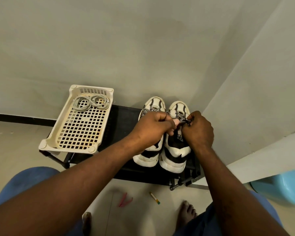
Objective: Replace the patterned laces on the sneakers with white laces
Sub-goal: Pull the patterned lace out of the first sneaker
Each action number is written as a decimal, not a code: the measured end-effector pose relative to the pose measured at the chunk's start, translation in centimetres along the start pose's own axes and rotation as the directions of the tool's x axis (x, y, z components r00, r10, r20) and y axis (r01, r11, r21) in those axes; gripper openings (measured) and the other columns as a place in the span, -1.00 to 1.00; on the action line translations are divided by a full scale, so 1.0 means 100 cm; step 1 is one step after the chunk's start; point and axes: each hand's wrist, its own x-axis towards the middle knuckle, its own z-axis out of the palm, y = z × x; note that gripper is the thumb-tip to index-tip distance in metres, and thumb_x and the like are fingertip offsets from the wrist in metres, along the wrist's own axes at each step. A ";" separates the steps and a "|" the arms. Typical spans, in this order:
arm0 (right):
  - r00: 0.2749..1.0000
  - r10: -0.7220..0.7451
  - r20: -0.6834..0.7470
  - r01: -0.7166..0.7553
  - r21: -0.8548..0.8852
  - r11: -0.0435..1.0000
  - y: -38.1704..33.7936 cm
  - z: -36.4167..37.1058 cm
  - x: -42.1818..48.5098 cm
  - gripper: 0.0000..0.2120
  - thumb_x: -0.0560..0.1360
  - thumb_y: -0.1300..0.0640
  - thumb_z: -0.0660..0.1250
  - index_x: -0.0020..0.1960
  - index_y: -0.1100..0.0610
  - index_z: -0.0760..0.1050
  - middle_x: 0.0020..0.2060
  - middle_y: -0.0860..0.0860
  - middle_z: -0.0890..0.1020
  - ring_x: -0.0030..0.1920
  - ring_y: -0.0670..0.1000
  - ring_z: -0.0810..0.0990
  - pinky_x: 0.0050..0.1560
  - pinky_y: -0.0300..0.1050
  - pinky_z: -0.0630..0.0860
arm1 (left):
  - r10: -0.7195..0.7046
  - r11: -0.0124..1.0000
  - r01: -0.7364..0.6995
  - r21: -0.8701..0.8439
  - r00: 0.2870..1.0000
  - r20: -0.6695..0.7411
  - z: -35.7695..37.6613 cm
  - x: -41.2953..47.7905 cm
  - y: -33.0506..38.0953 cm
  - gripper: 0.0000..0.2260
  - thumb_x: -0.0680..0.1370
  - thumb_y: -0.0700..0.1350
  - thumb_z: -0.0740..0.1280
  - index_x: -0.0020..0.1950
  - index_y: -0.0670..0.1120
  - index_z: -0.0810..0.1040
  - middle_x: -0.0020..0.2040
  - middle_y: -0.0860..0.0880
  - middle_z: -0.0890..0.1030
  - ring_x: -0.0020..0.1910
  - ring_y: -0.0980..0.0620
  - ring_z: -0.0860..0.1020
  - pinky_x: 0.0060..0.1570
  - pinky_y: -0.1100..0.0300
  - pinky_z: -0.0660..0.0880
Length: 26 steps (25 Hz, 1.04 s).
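Black low rack (126,116), grey corner walls (143,40), pale floor (134,201)

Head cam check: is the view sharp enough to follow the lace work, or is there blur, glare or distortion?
Head view: dim, warm light, no glare; wide-angle bending toward the edges; both hands, left hand and right hand, and the patterned lace look slightly soft; fingers hide the knot; white laces in the basket read clearly.
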 end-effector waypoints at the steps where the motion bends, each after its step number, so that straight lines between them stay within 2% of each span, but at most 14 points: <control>1: 1.000 0.000 0.002 0.000 -0.007 1.000 0.001 0.001 -0.001 -0.79 0.44 0.07 0.35 0.08 -0.02 0.49 -0.10 0.02 0.66 -0.08 0.18 0.61 -0.14 -0.01 0.52 | -0.034 0.999 0.034 -0.004 0.999 0.008 -0.002 -0.003 -0.001 -0.73 0.60 0.08 0.42 -0.15 -0.09 0.68 -0.27 -0.04 0.71 -0.32 0.07 0.57 -0.09 0.14 0.53; 3: 1.000 -0.012 0.012 0.012 -0.018 1.000 0.002 0.000 -0.003 -0.75 0.46 0.08 0.37 0.13 -0.01 0.49 -0.06 0.03 0.67 -0.06 0.18 0.61 -0.14 -0.03 0.49 | -0.034 0.982 0.030 0.186 0.999 0.021 -0.001 -0.007 -0.005 -0.71 0.57 0.11 0.45 -0.21 -0.07 0.67 -0.36 0.01 0.66 -0.39 0.13 0.54 -0.23 0.18 0.53; 5: 0.999 -0.042 0.034 0.043 -0.025 0.999 0.004 -0.004 -0.007 -0.65 0.47 0.04 0.40 0.24 -0.02 0.48 0.03 0.02 0.68 0.02 0.17 0.63 -0.06 0.00 0.54 | 0.015 0.925 -0.012 0.380 1.000 -0.004 0.002 0.000 -0.011 -0.75 0.57 0.08 0.46 -0.24 -0.01 0.66 -0.40 0.08 0.60 -0.40 0.14 0.54 -0.20 0.15 0.55; 7: 0.995 -0.093 0.043 0.093 -0.019 0.995 0.007 -0.009 -0.016 -0.58 0.48 0.01 0.44 0.30 -0.03 0.46 0.09 -0.01 0.66 0.07 0.15 0.63 -0.01 0.01 0.56 | 0.058 0.908 -0.051 0.416 0.998 -0.002 0.004 0.009 -0.011 -0.81 0.59 0.04 0.44 -0.19 0.02 0.64 -0.33 0.08 0.62 -0.35 0.11 0.56 -0.14 0.10 0.58; 10: 0.993 -0.119 0.015 0.119 0.017 0.993 0.010 -0.006 -0.026 -0.56 0.50 0.04 0.47 0.34 -0.02 0.46 0.14 -0.04 0.66 0.09 0.11 0.64 -0.01 -0.02 0.55 | 0.044 0.994 -0.041 0.103 0.999 -0.026 0.001 0.019 -0.007 -0.84 0.63 -0.10 0.39 -0.15 -0.03 0.65 -0.26 0.00 0.68 -0.44 0.06 0.57 -0.24 0.10 0.58; 12: 0.992 -0.128 -0.007 0.128 0.002 0.992 0.012 -0.001 -0.027 -0.57 0.51 0.05 0.47 0.34 0.00 0.47 0.14 -0.03 0.66 0.10 0.11 0.64 0.00 -0.01 0.56 | -0.048 0.989 0.045 -0.139 0.999 -0.025 -0.006 0.022 -0.003 -0.85 0.61 -0.19 0.39 -0.15 -0.14 0.69 -0.27 -0.12 0.63 -0.46 0.07 0.48 -0.34 0.17 0.47; 14: 0.992 -0.121 -0.026 0.121 0.000 0.993 0.012 0.003 -0.021 -0.63 0.52 0.08 0.45 0.30 0.01 0.49 0.10 -0.02 0.66 0.07 0.11 0.64 -0.02 -0.01 0.56 | -0.110 0.987 0.109 -0.120 0.994 -0.008 -0.013 0.028 -0.004 -0.82 0.56 -0.13 0.42 -0.13 -0.22 0.73 -0.30 -0.21 0.55 -0.43 0.06 0.44 -0.32 0.18 0.44; 16: 0.994 -0.107 -0.039 0.107 0.001 0.994 0.011 0.005 -0.016 -0.68 0.52 0.13 0.42 0.25 0.02 0.50 0.04 -0.01 0.66 0.02 0.12 0.63 -0.06 -0.04 0.53 | -0.100 0.973 0.094 0.211 0.995 0.017 -0.014 0.032 -0.010 -0.76 0.55 0.03 0.45 -0.14 -0.12 0.76 -0.28 -0.14 0.64 -0.30 0.09 0.55 -0.16 0.16 0.50; 17: 0.994 -0.098 -0.042 0.098 -0.002 0.995 0.011 0.006 -0.013 -0.70 0.52 0.15 0.39 0.24 0.02 0.50 0.03 -0.01 0.65 0.00 0.12 0.62 -0.08 -0.05 0.50 | -0.077 0.951 0.069 0.301 0.997 0.016 -0.011 0.031 -0.010 -0.77 0.56 0.04 0.45 -0.17 -0.07 0.76 -0.28 -0.02 0.68 -0.26 0.12 0.59 -0.10 0.17 0.52; 18: 0.995 -0.089 -0.040 0.089 -0.005 0.996 0.010 0.007 -0.012 -0.71 0.51 0.16 0.37 0.23 0.03 0.51 0.02 0.00 0.65 -0.01 0.12 0.61 -0.09 -0.06 0.48 | -0.054 0.958 0.051 0.283 0.999 0.004 -0.009 0.030 -0.010 -0.78 0.59 0.00 0.44 -0.20 -0.05 0.75 -0.33 0.06 0.66 -0.29 0.14 0.58 -0.12 0.18 0.51; 21: 0.997 -0.069 -0.026 0.069 -0.002 0.998 0.009 0.007 -0.008 -0.70 0.52 0.16 0.34 0.25 0.03 0.51 0.06 0.02 0.65 0.01 0.13 0.61 -0.08 -0.06 0.47 | -0.096 0.982 0.081 -0.169 0.992 -0.079 -0.014 0.028 -0.003 -0.74 0.59 -0.12 0.37 -0.29 -0.16 0.60 -0.46 0.01 0.46 -0.51 0.08 0.35 -0.37 0.18 0.34; 22: 0.998 -0.066 -0.020 0.066 0.001 0.998 0.010 0.007 -0.007 -0.69 0.53 0.16 0.34 0.26 0.03 0.52 0.07 0.03 0.65 0.03 0.15 0.62 -0.05 -0.04 0.50 | -0.095 0.978 0.072 -0.195 0.989 -0.113 -0.020 0.030 -0.003 -0.72 0.55 -0.09 0.38 -0.32 -0.17 0.56 -0.47 0.00 0.40 -0.51 0.05 0.29 -0.38 0.18 0.28; 24: 0.997 -0.080 -0.011 0.080 -0.020 0.997 0.011 0.007 -0.006 -0.68 0.53 0.15 0.33 0.28 0.04 0.52 0.11 0.06 0.66 0.03 0.17 0.63 -0.02 0.00 0.56 | -0.046 0.996 0.053 0.077 0.995 -0.094 -0.030 0.031 -0.005 -0.59 0.51 0.08 0.47 -0.34 -0.19 0.50 -0.48 0.02 0.38 -0.47 0.00 0.30 -0.36 0.16 0.27; 26: 0.994 -0.105 -0.004 0.105 -0.056 0.993 0.010 0.007 -0.006 -0.64 0.54 0.16 0.33 0.32 0.00 0.52 0.18 0.05 0.64 0.07 0.17 0.63 0.00 0.01 0.56 | -0.042 0.899 0.039 0.437 0.999 -0.003 -0.034 0.031 -0.013 -0.58 0.52 0.18 0.48 -0.30 -0.13 0.53 -0.42 0.04 0.55 -0.41 0.03 0.47 -0.32 0.16 0.40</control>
